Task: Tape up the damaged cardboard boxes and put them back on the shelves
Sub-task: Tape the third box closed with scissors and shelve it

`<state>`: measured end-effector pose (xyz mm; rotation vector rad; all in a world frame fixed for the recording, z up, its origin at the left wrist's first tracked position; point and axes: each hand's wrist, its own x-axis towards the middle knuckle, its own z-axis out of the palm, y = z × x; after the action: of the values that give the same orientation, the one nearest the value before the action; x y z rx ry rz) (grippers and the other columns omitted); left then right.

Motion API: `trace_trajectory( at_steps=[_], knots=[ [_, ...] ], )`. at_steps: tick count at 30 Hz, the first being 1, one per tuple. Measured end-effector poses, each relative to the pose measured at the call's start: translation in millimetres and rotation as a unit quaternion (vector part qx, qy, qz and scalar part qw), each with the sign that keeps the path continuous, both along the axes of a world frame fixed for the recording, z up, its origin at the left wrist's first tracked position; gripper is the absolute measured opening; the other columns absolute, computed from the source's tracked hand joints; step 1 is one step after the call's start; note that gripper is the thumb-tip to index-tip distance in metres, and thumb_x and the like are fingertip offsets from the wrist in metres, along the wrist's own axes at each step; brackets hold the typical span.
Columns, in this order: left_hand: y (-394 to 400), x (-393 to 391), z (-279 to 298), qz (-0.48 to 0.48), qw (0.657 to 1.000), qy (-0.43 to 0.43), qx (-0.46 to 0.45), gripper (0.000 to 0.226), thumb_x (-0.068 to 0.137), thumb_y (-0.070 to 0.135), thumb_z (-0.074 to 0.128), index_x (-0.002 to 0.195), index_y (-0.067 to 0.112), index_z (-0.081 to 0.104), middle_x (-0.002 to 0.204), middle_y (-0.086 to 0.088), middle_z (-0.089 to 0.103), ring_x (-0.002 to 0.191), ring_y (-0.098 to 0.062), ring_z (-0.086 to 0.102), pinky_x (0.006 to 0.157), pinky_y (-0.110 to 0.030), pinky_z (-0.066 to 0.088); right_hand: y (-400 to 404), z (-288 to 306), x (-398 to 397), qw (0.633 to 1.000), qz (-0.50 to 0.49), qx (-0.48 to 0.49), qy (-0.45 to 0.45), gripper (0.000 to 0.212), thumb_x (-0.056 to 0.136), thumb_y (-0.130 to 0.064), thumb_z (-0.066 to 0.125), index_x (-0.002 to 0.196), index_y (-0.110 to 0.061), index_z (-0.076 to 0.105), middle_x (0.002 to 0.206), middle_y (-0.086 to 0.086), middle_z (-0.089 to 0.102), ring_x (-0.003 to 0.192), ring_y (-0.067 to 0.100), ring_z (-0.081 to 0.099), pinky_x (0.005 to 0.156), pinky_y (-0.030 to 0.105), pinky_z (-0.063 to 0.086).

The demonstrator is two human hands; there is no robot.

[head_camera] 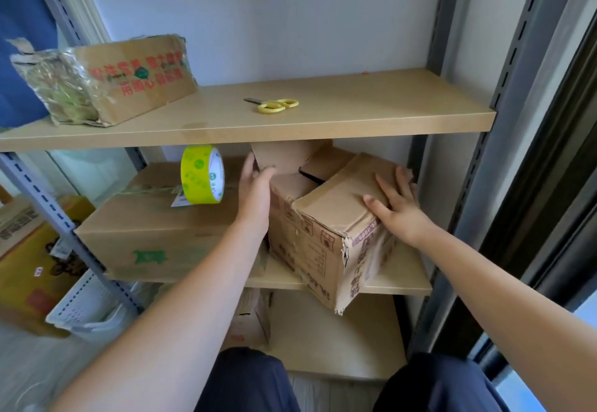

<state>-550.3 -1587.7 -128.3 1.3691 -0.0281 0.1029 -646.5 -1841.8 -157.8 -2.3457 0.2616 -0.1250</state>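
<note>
Torn brown cardboard box [326, 234] at frame centre overhangs the middle wooden shelf [397, 282]; left hand [256, 182] grips its raised flap, right hand [395, 205] lies flat and open on top, so it could tip off.

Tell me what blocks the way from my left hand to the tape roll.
Nothing visible does. The left hand grips a flap of the torn open box on the middle shelf. The tape roll stands on edge atop the sealed box beside it, with open space between.
</note>
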Motion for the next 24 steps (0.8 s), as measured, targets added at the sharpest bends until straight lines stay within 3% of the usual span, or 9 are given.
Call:
trace_trajectory(
  at_steps=[3, 5, 8, 12, 15, 18, 20, 22, 24],
  knots=[
    [2, -14, -11, -0.024, 0.988, -0.07, 0.136, 0.049, 0.088, 0.04, 0.06, 0.137, 0.035, 0.056, 0.145, 0.005, 0.051, 0.133, -0.009, 0.045, 0.108, -0.029, 0.036, 11, -1, 4, 0.999, -0.033, 0.01, -0.026, 0.075, 0.095, -0.065, 0.036, 0.155, -0.043, -0.001, 0.158, -0.014, -0.03, 0.148, 0.023, -0.022, 0.121, 0.05, -0.001],
    [6, -21, -22, -0.045, 0.963, -0.144, 0.223, 0.036, 0.091, 0.044, 0.051, 0.124, 0.043, 0.064, 0.143, 0.01, 0.046, 0.136, -0.005, 0.039, 0.114, -0.031, 0.031, 23, -2, 5, 0.995, -0.076, 0.046, -0.045, 0.075, 0.097, -0.063, 0.03, 0.154, -0.039, -0.013, 0.159, -0.008, -0.032, 0.152, 0.026, -0.008, 0.122, 0.051, 0.011],
    [10, -32, -42, -0.063, 0.927, -0.197, 0.312, 0.046, 0.091, 0.034, 0.035, 0.13, 0.046, 0.059, 0.153, 0.022, 0.027, 0.146, -0.002, 0.018, 0.118, -0.03, 0.018, 47, -6, 2, 0.975, -0.155, 0.144, -0.065, 0.07, 0.1, -0.06, 0.019, 0.153, -0.035, -0.019, 0.163, 0.003, -0.021, 0.149, 0.034, 0.019, 0.118, 0.046, 0.022],
    [18, -31, -41, -0.079, 0.919, -0.184, 0.341, 0.055, 0.091, 0.031, 0.027, 0.139, 0.041, 0.054, 0.159, 0.027, 0.017, 0.15, -0.002, 0.006, 0.118, -0.03, 0.012, 66, 0, 4, 0.949, -0.202, 0.238, -0.041, 0.072, 0.098, -0.065, 0.014, 0.154, -0.032, -0.017, 0.165, 0.011, 0.009, 0.144, 0.037, 0.031, 0.118, 0.05, 0.025],
    [29, -31, -21, -0.084, 0.951, -0.106, 0.277, 0.049, 0.095, 0.028, 0.033, 0.138, 0.034, 0.056, 0.158, 0.018, 0.029, 0.145, -0.001, 0.022, 0.117, -0.028, 0.018, 69, 13, 2, 0.955, -0.209, 0.204, -0.038, 0.075, 0.1, -0.06, 0.02, 0.156, -0.023, -0.014, 0.165, 0.012, 0.002, 0.146, 0.037, 0.025, 0.117, 0.048, 0.024],
    [39, -45, -17, 0.144, 0.981, 0.018, 0.13, 0.044, 0.091, -0.006, 0.043, 0.129, 0.006, 0.062, 0.139, -0.01, 0.056, 0.128, -0.022, 0.051, 0.108, -0.03, 0.037, 80, 21, -13, 0.963, -0.227, 0.067, -0.125, 0.072, 0.102, -0.053, 0.025, 0.158, -0.016, 0.0, 0.165, 0.013, 0.004, 0.149, 0.035, 0.015, 0.118, 0.05, 0.022],
    [49, -53, -15, 0.307, 0.949, 0.063, -0.016, 0.03, 0.087, -0.017, 0.044, 0.107, -0.011, 0.065, 0.117, -0.029, 0.061, 0.107, -0.035, 0.058, 0.095, -0.039, 0.044, 94, 25, -20, 0.956, -0.215, -0.012, -0.197, 0.067, 0.102, -0.051, 0.026, 0.156, -0.013, 0.017, 0.163, 0.012, 0.016, 0.15, 0.03, 0.017, 0.12, 0.049, 0.023],
    [64, -57, 2, 0.377, 0.914, 0.058, -0.136, 0.025, 0.087, -0.018, 0.042, 0.085, -0.003, 0.063, 0.098, -0.023, 0.057, 0.093, -0.029, 0.05, 0.079, -0.037, 0.041, 111, 30, -26, 0.948, -0.184, -0.047, -0.257, 0.062, 0.102, -0.054, 0.023, 0.152, -0.018, 0.032, 0.162, 0.005, 0.023, 0.149, 0.024, 0.02, 0.121, 0.047, 0.021],
    [83, -57, 23, 0.399, 0.905, 0.057, -0.137, 0.02, 0.094, -0.004, 0.041, 0.093, -0.002, 0.061, 0.098, -0.014, 0.055, 0.093, -0.023, 0.048, 0.075, -0.029, 0.037, 126, 30, -34, 0.938, -0.153, -0.092, -0.297, 0.06, 0.102, -0.057, 0.02, 0.151, -0.025, 0.034, 0.162, -0.001, 0.023, 0.15, 0.02, 0.018, 0.121, 0.043, 0.011]
  ],
)
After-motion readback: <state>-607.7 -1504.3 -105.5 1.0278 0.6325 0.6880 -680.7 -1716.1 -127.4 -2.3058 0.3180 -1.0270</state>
